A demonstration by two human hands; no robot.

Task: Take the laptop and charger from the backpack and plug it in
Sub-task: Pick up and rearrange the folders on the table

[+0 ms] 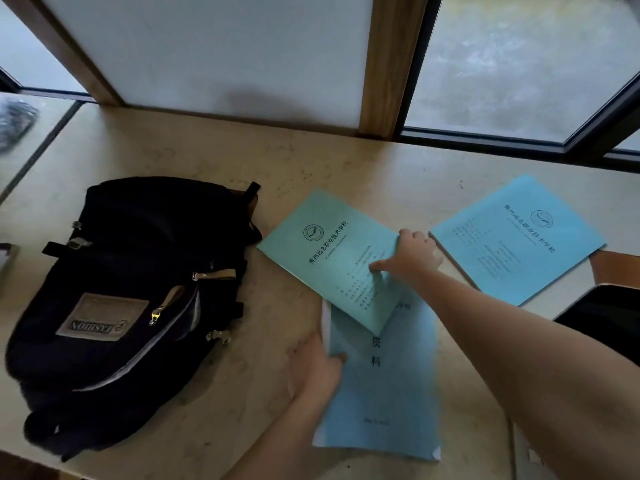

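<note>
A black backpack with a beige label lies flat on the left of the beige table, its zips partly open. My right hand pinches the right edge of a teal booklet, thumb on top. My left hand grips the left edge of a blue stapled document that lies partly under the teal one. No laptop or charger can be made out, though a dark flat object shows at the right edge.
A second blue booklet lies at the right of the table. An orange-brown corner shows beside it. A white panel with wooden posts and windows close off the far side. A grey object sits at the far left edge.
</note>
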